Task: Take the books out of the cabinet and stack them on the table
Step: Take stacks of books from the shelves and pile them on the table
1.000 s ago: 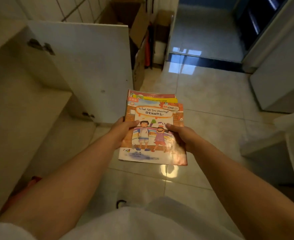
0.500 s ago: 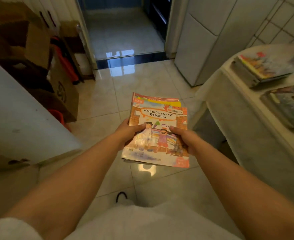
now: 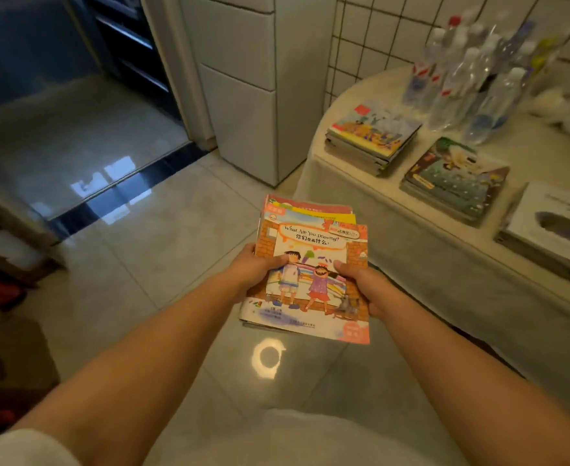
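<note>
Both grips clamped on picture books [image 3: 310,264], left hand [image 3: 255,269], right hand [image 3: 361,284], table [image 3: 394,210] just beside

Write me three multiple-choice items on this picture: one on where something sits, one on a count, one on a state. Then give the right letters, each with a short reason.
1. Where does the tissue box sit?
A. on the floor by the doorway
B. on the table, nearer the camera than the dark-covered book stack
C. on top of the bottles

2. How many book stacks lie on the table?
A. none
B. two
C. five

3. How are the held books carried?
A. the left hand and the right hand grip them by opposite sides, above the floor
B. one hand alone holds them
C. they lie on the table

Answers:
1 B, the box stands at the near end of the table, past the dark-covered stack.
2 B, a bright-covered stack and the dark-covered one lie side by side.
3 A, a thumb presses on the cover from each side, with floor tiles below.
</note>
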